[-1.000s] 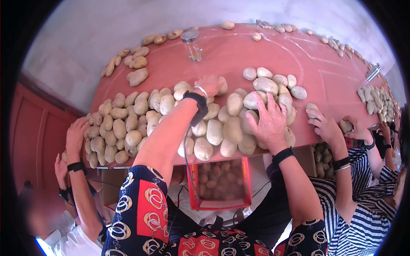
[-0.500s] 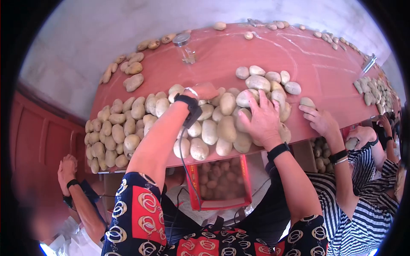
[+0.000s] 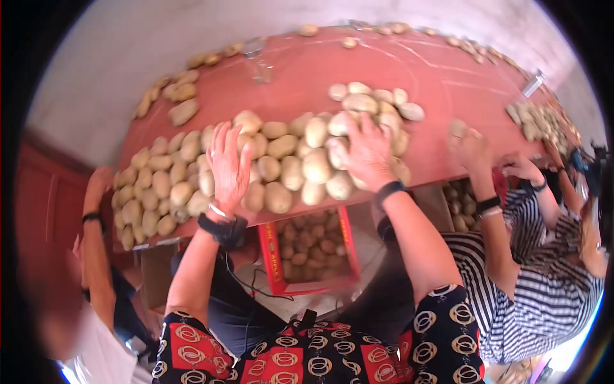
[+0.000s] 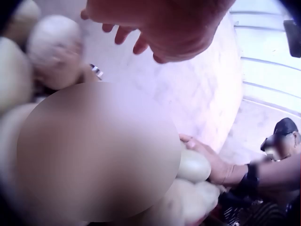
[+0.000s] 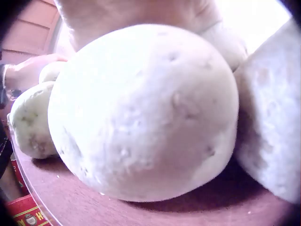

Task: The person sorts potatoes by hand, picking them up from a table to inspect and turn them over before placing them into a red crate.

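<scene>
Many potatoes point(image 3: 316, 166) lie in a broad pile along the near edge of the red table point(image 3: 300, 77). My left hand point(image 3: 228, 168) is over the pile's middle, fingers extended and spread, potatoes on both sides. Farther right, my right hand point(image 3: 369, 150) rests on potatoes with its fingers spread. In the right wrist view a large potato point(image 5: 143, 113) fills the middle, with part of my right hand point(image 5: 141, 19) behind it. The left wrist view shows my left hand point(image 4: 160, 26) at the top, fingers apart, and potatoes point(image 4: 55, 52) at the left.
A red-edged box point(image 3: 275, 265) of potatoes stands below the table edge. A glass jar point(image 3: 258, 61) stands towards the back. Other people's hands point(image 3: 474, 152) are at the right, another arm point(image 3: 96, 237) at the left. Small potato groups point(image 3: 184, 112) line the back.
My left hand has drawn back from the pile's far side to its middle, turning fingers-forward. My right hand stays on the potatoes. The head view has shifted, and the neighbour's hand at left is back at the table.
</scene>
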Tool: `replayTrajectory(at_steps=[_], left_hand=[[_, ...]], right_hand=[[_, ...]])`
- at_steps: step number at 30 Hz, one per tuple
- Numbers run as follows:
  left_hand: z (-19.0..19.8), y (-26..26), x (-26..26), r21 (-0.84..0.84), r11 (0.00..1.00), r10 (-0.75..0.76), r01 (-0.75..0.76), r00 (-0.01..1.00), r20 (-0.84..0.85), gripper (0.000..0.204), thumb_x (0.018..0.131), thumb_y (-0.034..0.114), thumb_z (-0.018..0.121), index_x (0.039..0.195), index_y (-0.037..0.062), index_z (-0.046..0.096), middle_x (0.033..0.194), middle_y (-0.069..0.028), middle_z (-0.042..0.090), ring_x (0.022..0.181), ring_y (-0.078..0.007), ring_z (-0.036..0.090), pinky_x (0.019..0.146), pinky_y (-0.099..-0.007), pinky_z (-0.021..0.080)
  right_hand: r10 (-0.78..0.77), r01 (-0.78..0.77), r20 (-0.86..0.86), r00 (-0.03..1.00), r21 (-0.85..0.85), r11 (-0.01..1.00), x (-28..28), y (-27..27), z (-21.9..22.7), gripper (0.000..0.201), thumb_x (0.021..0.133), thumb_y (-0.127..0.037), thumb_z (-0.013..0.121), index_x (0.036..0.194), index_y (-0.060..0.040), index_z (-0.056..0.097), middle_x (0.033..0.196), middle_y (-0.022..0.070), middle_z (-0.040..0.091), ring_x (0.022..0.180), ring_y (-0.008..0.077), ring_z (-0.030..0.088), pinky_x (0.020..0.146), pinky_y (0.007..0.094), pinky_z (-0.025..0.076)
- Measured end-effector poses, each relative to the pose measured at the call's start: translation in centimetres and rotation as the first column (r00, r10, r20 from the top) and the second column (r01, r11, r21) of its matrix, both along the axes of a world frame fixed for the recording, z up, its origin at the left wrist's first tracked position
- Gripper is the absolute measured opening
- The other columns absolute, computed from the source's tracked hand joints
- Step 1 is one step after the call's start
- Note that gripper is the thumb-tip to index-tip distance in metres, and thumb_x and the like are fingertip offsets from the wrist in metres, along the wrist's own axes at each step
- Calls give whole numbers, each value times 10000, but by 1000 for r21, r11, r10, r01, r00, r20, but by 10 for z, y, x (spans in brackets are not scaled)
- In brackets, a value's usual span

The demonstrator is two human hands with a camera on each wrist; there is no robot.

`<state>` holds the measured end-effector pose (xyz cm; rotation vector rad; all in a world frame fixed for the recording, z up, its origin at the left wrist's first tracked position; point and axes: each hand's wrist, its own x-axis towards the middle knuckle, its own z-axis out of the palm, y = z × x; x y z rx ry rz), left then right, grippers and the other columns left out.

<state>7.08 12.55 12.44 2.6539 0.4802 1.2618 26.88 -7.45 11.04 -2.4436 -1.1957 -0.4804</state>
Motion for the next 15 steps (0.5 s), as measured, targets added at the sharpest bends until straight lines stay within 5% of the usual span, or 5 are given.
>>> replayTrajectory(at_steps=[5, 7, 10, 12, 15], left_hand=[[-49, 20, -84, 11, 891, 451, -453, 884, -123, 486, 876, 273, 527, 1337, 139, 450, 1354, -132, 421, 1307, -357, 312, 1072, -564, 170], [-62, 22, -88, 77, 863, 498, -499, 817, -291, 517, 863, 280, 537, 1352, 151, 432, 1311, -91, 473, 1304, -282, 341, 1071, -589, 140], [-76, 20, -85, 38, 864, 495, -502, 835, -239, 548, 851, 254, 553, 1369, 167, 397, 1261, -49, 520, 1282, -209, 381, 1074, -606, 100], [-77, 22, -84, 36, 857, 508, -513, 832, -222, 566, 840, 229, 567, 1371, 174, 382, 1253, -32, 525, 1275, -201, 390, 1081, -603, 92], [-77, 21, -85, 63, 850, 522, -523, 823, -225, 563, 834, 225, 567, 1366, 177, 388, 1252, -24, 527, 1273, -198, 393, 1081, -603, 98]], right_hand=[[-25, 25, 0, 1000, -87, 996, 6, 5, -3, 645, 826, -506, 534, 1380, -202, 401, 1363, 237, 407, 1162, 341, 503, 1058, 515, 226], [24, -25, -15, 1000, -68, 997, 6, 4, 1, 642, 826, -510, 529, 1378, -207, 401, 1343, 236, 416, 1157, 332, 502, 1035, 512, 243], [61, -60, 56, 997, -19, 998, 6, 6, 4, 645, 819, -485, 563, 1370, -190, 407, 1308, 220, 442, 1120, 329, 516, 1025, 528, 243], [110, -167, 199, 974, 295, 941, -15, 11, 27, 558, 808, -342, 624, 1311, -154, 473, 1252, 186, 495, 1086, 315, 525, 990, 510, 299], [618, -509, -79, 782, 493, 706, -99, 3, 113, 252, 811, -65, 586, 1059, -46, 629, 1019, 102, 661, 943, 277, 609, 852, 417, 459]])
